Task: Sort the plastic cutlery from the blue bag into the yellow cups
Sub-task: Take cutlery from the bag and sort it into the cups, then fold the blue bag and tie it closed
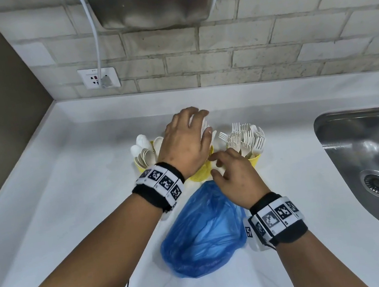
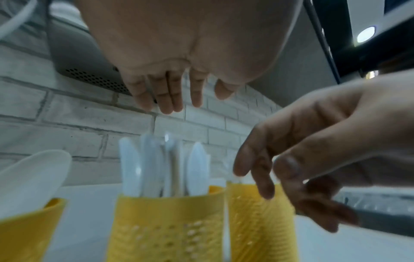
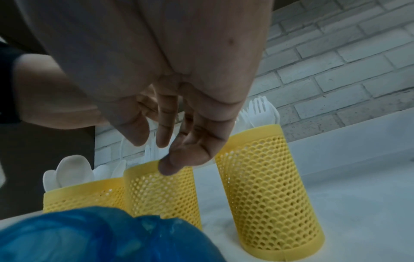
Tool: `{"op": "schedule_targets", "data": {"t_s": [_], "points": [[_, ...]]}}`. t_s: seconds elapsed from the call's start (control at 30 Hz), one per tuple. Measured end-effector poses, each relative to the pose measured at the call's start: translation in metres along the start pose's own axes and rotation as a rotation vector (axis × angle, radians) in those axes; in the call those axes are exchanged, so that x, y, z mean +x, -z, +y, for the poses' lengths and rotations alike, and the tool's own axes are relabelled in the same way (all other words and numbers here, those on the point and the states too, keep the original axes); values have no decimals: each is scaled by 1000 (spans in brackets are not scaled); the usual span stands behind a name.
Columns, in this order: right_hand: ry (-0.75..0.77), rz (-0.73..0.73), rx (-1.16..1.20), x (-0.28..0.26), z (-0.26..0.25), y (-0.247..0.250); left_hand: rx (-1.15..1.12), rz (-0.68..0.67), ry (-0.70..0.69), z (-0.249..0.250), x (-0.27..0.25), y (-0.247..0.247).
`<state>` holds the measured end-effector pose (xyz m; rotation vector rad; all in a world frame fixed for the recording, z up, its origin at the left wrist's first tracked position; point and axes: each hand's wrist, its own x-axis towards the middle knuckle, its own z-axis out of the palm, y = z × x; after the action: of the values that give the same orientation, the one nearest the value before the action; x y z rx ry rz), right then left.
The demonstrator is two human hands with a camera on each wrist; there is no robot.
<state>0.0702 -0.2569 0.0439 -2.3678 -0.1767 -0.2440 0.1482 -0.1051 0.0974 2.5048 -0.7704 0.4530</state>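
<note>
Head view, left hand (image 1: 185, 144): Hovering palm-down over the middle yellow cup (image 1: 200, 173), fingers spread loosely above the white pieces standing there; nothing seen gripped. Probably there to level or settle the tops.
Head view, right hand (image 1: 234, 176): Just in front of the cups, between middle cup and fork cup (image 1: 255, 157), fingers relaxed and slightly bent. Something white shows at the fingertips; whether pinched or merely behind them, cannot tell.
Head view, cutlery: Spoons (image 1: 143, 150) upright in the left cup, forks (image 1: 247, 136) tines-up in the right cup, each kind kept apart as the sorting asks.
Head view, blue bag (image 1: 202, 230): Lying slack and flattened on the white counter (image 1: 70, 211), nearer the body than the cups; looks emptied, so sorting judged close to finished.
Head view, surroundings: Steel sink (image 1: 370, 164) at right, wall socket (image 1: 98, 78) on the brick wall.
Left wrist view: Left-hand fingers (image 2: 167, 95) straight, hanging above knives (image 2: 161, 164) standing in the middle cup (image 2: 165, 228); empty. Right hand (image 2: 298, 159) beside them, fingers loose, holding nothing visible.
Right wrist view: Right-hand fingers (image 3: 165, 124) extended downward near the middle cup's rim (image 3: 161, 187), apart, nothing between them. Bag (image 3: 89, 235) in the foreground, fork cup (image 3: 266, 186) standing apart at right.
</note>
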Motion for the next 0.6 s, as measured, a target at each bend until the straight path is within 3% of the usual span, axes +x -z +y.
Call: {"op": "schedule_targets", "data": {"t_s": [0.03, 0.1, 0.17, 0.3, 0.37, 0.5, 0.6], "points": [[-1, -4, 9, -4, 1, 3, -62, 57, 0, 6, -9, 5], [-19, -26, 19, -15, 4, 8, -132, 31, 23, 13, -33, 10], [-23, -31, -11, -28, 10, 9, -129, -118, 94, 13, -63, 3], [-48, -68, -29, -56, 20, -4, -2, -568, 252, 6, -113, -29], [-72, -108, 5, -67, 19, -10, 40, -660, 277, 6, -126, -42], [-74, -62, 12, -84, 11, -14, 2, -529, 340, 5, -133, -43], [-49, 20, -20, -90, 0, -6, -151, -469, 355, 9, -130, -24]]}}
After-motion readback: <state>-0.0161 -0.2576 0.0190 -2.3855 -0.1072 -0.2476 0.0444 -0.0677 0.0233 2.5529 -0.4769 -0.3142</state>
